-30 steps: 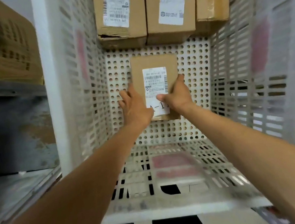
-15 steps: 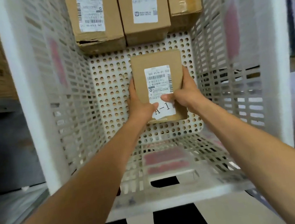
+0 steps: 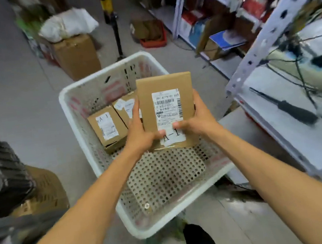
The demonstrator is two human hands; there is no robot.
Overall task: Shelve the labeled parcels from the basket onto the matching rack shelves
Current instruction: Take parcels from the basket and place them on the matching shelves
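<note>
I hold a flat brown cardboard parcel [image 3: 163, 88] with a white label marked A-1 above the white perforated basket [image 3: 77, 121]. My left hand [image 3: 139, 132] grips its left edge and my right hand [image 3: 197, 121] grips its right edge, both thumbs on the label. Two more labeled brown parcels lie in the basket's far end: one marked A-1 [image 3: 107, 129], another [image 3: 125, 106] partly hidden behind my left hand. The white metal rack [image 3: 263, 31] stands to the right.
A cardboard box [image 3: 77, 55] with a white bag on top stands on the grey floor beyond the basket. A black crate [image 3: 2, 175] over brown cartons is at the left. A cabled device and a black tool [image 3: 286, 105] lie on the rack shelf. A black-yellow post rises behind.
The parcel has come up out of the basket, still held in both hands. My view has swung up from inside the basket to the floor and the rack at right.
</note>
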